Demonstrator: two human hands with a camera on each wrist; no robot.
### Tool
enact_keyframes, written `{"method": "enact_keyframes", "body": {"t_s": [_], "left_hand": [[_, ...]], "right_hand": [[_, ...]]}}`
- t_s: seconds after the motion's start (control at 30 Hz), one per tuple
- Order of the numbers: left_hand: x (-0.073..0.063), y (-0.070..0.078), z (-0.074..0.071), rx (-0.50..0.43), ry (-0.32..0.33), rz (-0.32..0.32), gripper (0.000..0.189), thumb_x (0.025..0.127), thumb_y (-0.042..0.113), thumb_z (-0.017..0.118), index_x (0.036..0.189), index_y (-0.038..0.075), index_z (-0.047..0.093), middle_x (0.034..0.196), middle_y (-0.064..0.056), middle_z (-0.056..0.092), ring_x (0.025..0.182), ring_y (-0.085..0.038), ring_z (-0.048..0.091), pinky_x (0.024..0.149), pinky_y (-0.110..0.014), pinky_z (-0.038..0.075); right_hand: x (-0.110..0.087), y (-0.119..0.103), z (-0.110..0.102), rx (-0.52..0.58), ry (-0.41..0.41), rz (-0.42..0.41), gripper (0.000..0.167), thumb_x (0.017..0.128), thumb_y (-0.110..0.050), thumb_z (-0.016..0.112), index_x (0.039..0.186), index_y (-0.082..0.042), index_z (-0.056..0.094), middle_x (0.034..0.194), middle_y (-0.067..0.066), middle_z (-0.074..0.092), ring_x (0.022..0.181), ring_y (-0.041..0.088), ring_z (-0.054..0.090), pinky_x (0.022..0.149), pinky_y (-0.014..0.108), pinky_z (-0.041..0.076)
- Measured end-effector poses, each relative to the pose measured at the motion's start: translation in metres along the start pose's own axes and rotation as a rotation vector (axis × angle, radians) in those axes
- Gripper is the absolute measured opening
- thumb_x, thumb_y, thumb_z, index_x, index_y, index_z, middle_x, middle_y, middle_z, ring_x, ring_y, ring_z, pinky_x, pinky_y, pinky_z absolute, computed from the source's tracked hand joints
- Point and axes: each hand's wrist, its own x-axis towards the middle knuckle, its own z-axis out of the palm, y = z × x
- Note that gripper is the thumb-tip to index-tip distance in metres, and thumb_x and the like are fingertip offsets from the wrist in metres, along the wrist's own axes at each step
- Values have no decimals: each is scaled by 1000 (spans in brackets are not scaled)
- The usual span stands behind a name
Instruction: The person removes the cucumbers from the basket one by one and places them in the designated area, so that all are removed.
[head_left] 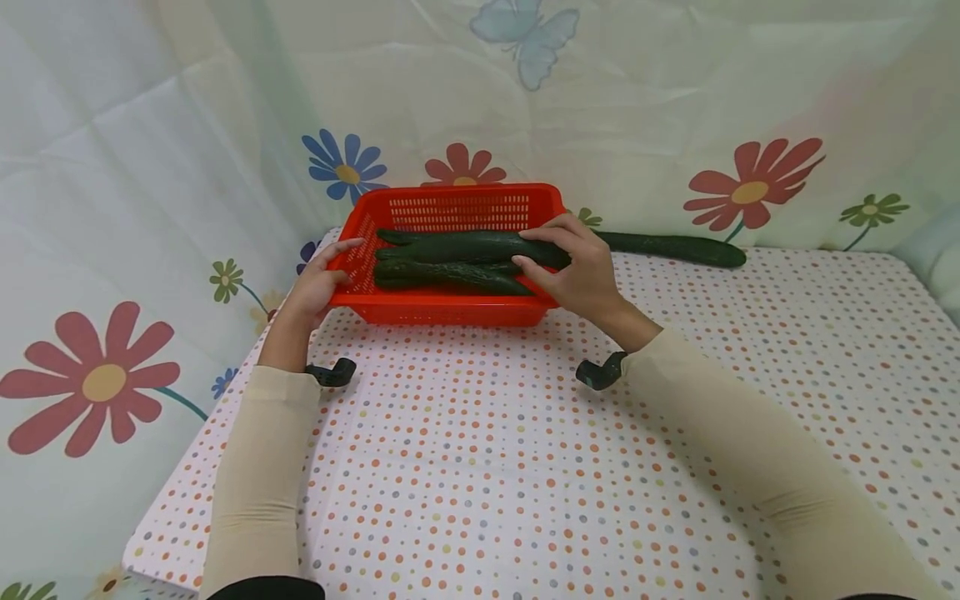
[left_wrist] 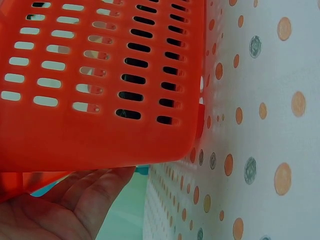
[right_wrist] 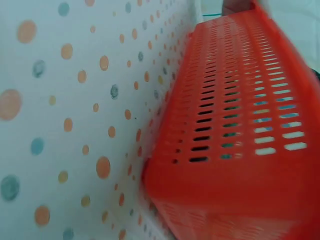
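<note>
A red plastic basket (head_left: 457,312) with slotted walls stands on the table, several dark green cucumbers (head_left: 450,248) lying lengthwise in it. My left hand (head_left: 315,287) grips the basket's left rim; the left wrist view shows that hand (left_wrist: 75,205) at the rim, partly hidden by the wall. Over the right end of the basket, my right hand (head_left: 581,262) holds the end of one cucumber between thumb and fingers. Another cucumber (head_left: 675,247) lies on the table right of the basket, its near end hidden behind the right hand. The right wrist view mostly shows the basket's side (right_wrist: 225,180).
A white tablecloth (head_left: 465,467) with coloured dots covers the table. Behind and to the left hangs a pale curtain (head_left: 630,108) printed with flowers and a butterfly, close to the basket's back. Dark wrist-worn cameras (head_left: 600,372) sit under both wrists.
</note>
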Motion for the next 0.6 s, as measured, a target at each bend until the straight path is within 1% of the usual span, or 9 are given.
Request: {"method": "enact_keyframes", "body": {"t_s": [0.1, 0.17, 0.37, 0.47, 0.6], "left_hand": [[0, 0, 0, 0, 0, -1, 60, 96, -2, 36, 144, 32, 45, 154, -9, 33, 128, -39, 49, 70, -25, 61], [0, 0, 0, -1, 0, -1, 60, 96, -2, 36, 145, 32, 45, 155, -9, 33, 129, -39, 49, 70, -25, 61], [-2, 1, 1, -4, -1, -5, 61, 96, -2, 36, 145, 33, 44, 155, -10, 32, 129, -39, 48, 70, -25, 61], [-3, 1, 1, -8, -6, -8, 61, 96, -2, 36, 146, 32, 44, 155, -10, 32, 131, -40, 47, 71, -26, 61], [-3, 2, 2, -14, -12, -6, 60, 96, -2, 35, 146, 32, 44, 155, -10, 32, 132, -41, 45, 70, -25, 61]], "right_hand": [[-3, -3, -12, -5, 14, 20, 33, 76, -7, 83, 107, -2, 73, 98, 16, 66, 90, 24, 61, 83, 11, 47], [-5, -5, -19, -7, 20, 35, 33, 75, -5, 82, 106, -1, 73, 98, 16, 65, 89, 24, 60, 82, 7, 46], [-11, -8, -45, -22, 31, 88, 33, 75, -1, 81, 107, 0, 73, 101, 16, 65, 91, 25, 63, 86, 5, 46], [-13, -9, -60, -63, 47, 123, 34, 74, -1, 82, 107, 0, 73, 98, 16, 65, 89, 23, 62, 84, 4, 44], [-16, -8, -80, -130, 59, 168, 35, 74, -2, 83, 108, -1, 74, 98, 17, 65, 89, 17, 58, 83, 3, 42]]}}
